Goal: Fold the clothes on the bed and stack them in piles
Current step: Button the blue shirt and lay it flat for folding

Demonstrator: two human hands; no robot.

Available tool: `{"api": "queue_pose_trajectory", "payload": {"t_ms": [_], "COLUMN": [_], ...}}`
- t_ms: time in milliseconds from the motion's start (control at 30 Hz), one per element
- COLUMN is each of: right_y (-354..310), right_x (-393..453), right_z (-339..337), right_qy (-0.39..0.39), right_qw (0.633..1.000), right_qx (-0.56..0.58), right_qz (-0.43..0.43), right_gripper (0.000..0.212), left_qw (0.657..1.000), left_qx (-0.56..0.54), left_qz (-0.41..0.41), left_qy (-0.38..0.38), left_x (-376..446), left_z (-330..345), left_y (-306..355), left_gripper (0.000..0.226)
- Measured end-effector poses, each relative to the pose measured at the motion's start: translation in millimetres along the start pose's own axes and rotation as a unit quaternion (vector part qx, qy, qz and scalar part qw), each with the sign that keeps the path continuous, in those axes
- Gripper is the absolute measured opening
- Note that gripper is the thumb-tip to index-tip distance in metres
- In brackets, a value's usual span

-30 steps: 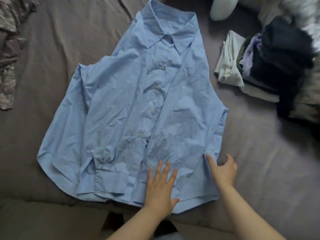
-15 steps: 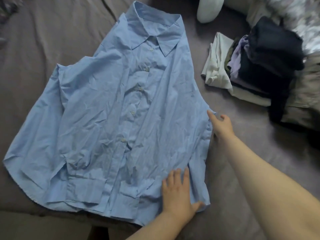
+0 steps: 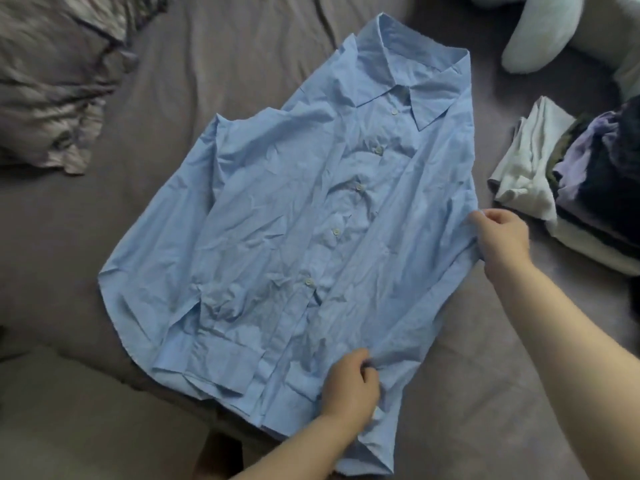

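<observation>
A light blue button-up shirt [image 3: 304, 237] lies front-up on the bed, collar at the far end, its left sleeve folded across the body. My left hand [image 3: 349, 389] pinches the cloth near the hem at the shirt's right side. My right hand [image 3: 502, 233] grips the shirt's right edge about halfway up. A pile of folded clothes [image 3: 568, 188], white, lilac and dark pieces, sits to the right of the shirt.
The brownish-grey bed sheet [image 3: 104, 209] runs under everything. Crumpled grey patterned fabric [image 3: 59, 81] lies at the upper left. A pale rounded cushion or toy [image 3: 540, 32] sits at the top right. The bed's near edge [image 3: 104, 386] crosses the lower left.
My left hand went from lying flat on the hem to pinching the cloth. My right hand closed on the shirt's right edge. The view shifted, so the shirt sits more to the right.
</observation>
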State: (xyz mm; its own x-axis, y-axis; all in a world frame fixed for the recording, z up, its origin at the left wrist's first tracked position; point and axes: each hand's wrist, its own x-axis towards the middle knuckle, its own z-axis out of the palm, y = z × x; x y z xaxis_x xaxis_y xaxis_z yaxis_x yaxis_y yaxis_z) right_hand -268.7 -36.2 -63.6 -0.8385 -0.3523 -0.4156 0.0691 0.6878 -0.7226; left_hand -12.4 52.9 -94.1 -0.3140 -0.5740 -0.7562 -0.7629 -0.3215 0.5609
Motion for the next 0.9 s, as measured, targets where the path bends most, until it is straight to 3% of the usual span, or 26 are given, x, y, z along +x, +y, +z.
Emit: {"api": "queue_pose_trajectory", "payload": {"t_ms": [167, 233, 333, 400, 533, 633, 767, 833, 900], "right_y": [-91.4, -126.5, -171.6, -193.3, -197.6, -180.1, -169.8, -168.5, -172.4], "right_x": [-46.7, -62.6, -77.8, -84.3, -98.8, -99.3, -91.2, -86.8, -90.0], "right_z": [76.9, 123.6, 198.3, 247.2, 324.6, 354.2, 358.7, 361.9, 364.3], "right_qy": [-0.118, -0.145, -0.185, -0.239, -0.343, -0.335, -0.257, -0.234, -0.22], "right_qw": [0.986, 0.979, 0.969, 0.958, 0.925, 0.922, 0.922, 0.941, 0.953], "right_qx": [0.035, 0.025, 0.005, -0.036, -0.148, -0.18, -0.243, -0.201, -0.164], "right_qz": [-0.111, -0.138, -0.161, -0.153, -0.073, -0.079, -0.158, -0.139, -0.124], "right_gripper": [0.027, 0.024, 0.013, 0.005, 0.022, 0.017, 0.005, 0.014, 0.01], "left_qw": [0.979, 0.96, 0.927, 0.92, 0.915, 0.909, 0.943, 0.951, 0.94], "left_qx": [-0.144, -0.188, -0.227, -0.21, -0.168, -0.196, -0.123, -0.123, -0.142], "left_qz": [-0.021, -0.033, -0.051, -0.073, -0.135, -0.139, -0.072, -0.089, -0.127], "left_qy": [0.143, 0.204, 0.294, 0.322, 0.342, 0.34, 0.302, 0.269, 0.284], "left_x": [-17.6, -15.9, 1.5, 18.3, 42.9, 44.9, 38.6, 38.8, 39.1], "left_z": [-101.2, -149.5, -218.3, -255.6, -301.2, -311.3, -293.5, -283.5, -284.9], "left_y": [-18.5, -23.6, -40.3, -59.3, -104.5, -125.9, -129.2, -128.9, -126.8], "left_gripper": [0.032, 0.022, 0.025, 0.018, 0.02, 0.039, 0.059, 0.054, 0.04]}}
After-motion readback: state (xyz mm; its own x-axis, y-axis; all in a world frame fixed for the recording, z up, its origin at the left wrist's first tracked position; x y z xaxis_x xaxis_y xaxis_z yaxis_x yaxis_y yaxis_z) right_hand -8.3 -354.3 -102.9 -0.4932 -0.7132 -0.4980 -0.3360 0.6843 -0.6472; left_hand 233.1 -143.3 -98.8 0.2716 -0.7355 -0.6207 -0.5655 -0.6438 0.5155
